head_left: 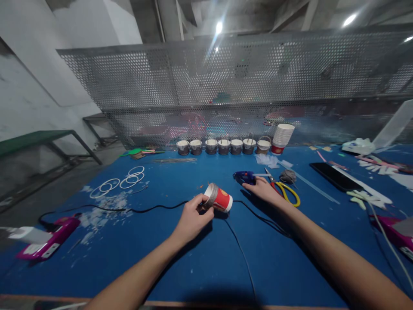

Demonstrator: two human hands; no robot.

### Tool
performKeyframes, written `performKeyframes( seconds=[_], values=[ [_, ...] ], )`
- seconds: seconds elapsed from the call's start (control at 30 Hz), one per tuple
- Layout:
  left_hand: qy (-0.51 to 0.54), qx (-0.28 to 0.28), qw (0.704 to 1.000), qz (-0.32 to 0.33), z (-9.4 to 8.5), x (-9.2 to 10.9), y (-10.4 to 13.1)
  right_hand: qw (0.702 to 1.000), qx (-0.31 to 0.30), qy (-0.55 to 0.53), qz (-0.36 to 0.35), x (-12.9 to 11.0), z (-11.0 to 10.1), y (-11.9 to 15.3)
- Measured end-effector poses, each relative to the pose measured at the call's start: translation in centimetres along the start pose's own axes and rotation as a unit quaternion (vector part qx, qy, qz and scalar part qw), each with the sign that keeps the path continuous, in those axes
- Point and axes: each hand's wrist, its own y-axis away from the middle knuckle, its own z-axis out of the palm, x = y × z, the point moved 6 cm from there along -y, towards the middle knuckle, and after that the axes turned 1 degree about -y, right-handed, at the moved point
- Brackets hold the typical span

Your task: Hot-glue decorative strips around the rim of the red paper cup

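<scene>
My left hand (192,215) is closed around a red paper cup (223,199), which lies tilted with its mouth toward the left. Grey cord (211,196) is wound round the cup near its rim, and a thin grey strand trails from it toward the front edge. Farther right, my right hand (263,190) has its fingers around the back of a blue hot glue gun (245,176) with a clear glue stick in it. The handle is partly hidden by the fingers. Yellow-handled scissors (292,194) and a ball of grey cord (288,176) lie beside that hand.
Several cord-wrapped cups (223,147) line the back of the blue table (180,267), with a stack of paper cups (282,138) at their right. White rings (131,178) and scraps lie left. A black cable (155,208) crosses toward a pink power strip (53,241). A phone (335,176) lies right.
</scene>
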Motion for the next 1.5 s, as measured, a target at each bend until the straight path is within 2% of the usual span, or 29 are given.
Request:
performKeyframes(
  seconds=[0.17,0.27,0.33,0.43,0.6,0.83,1.03,1.2,1.37,1.5],
  values=[
    [-0.011,0.007,1.000,-0.009,-0.3,-0.3,-0.2,0.999,-0.011,-0.040,0.010,-0.8,0.0,1.1],
    [-0.015,0.018,1.000,-0.012,-0.7,-0.3,-0.4,0.992,0.010,-0.114,-0.050,-3.2,-1.5,3.4],
    [-0.017,0.024,0.999,-0.014,-0.9,-0.3,-0.5,0.985,-0.009,-0.154,-0.080,-4.7,-1.9,5.3],
    [-0.017,0.032,0.999,-0.011,-1.1,-0.4,-0.7,0.979,-0.028,-0.160,-0.122,-6.1,-1.8,7.9],
    [-0.038,0.026,0.999,0.008,-0.8,-0.3,-0.6,0.974,-0.007,-0.145,-0.173,-6.4,0.0,10.0],
    [-0.060,0.018,0.998,0.023,-0.6,0.1,-0.3,0.972,0.012,-0.094,-0.214,-6.8,0.8,10.7],
    [-0.069,0.018,0.997,0.040,-0.6,0.3,-0.3,0.952,0.051,-0.062,-0.296,-7.7,0.3,11.2],
    [-0.081,0.004,0.996,0.045,-0.6,0.0,-0.3,0.954,0.068,-0.050,-0.288,-7.6,-0.2,11.1],
    [-0.077,-0.006,0.996,0.047,-0.5,0.1,-0.3,0.941,0.080,-0.021,-0.329,-7.8,-0.2,11.5],
    [-0.092,-0.004,0.994,0.063,-0.5,0.5,-0.4,0.943,0.091,-0.005,-0.321,-7.6,-0.4,11.4]
  ],
)
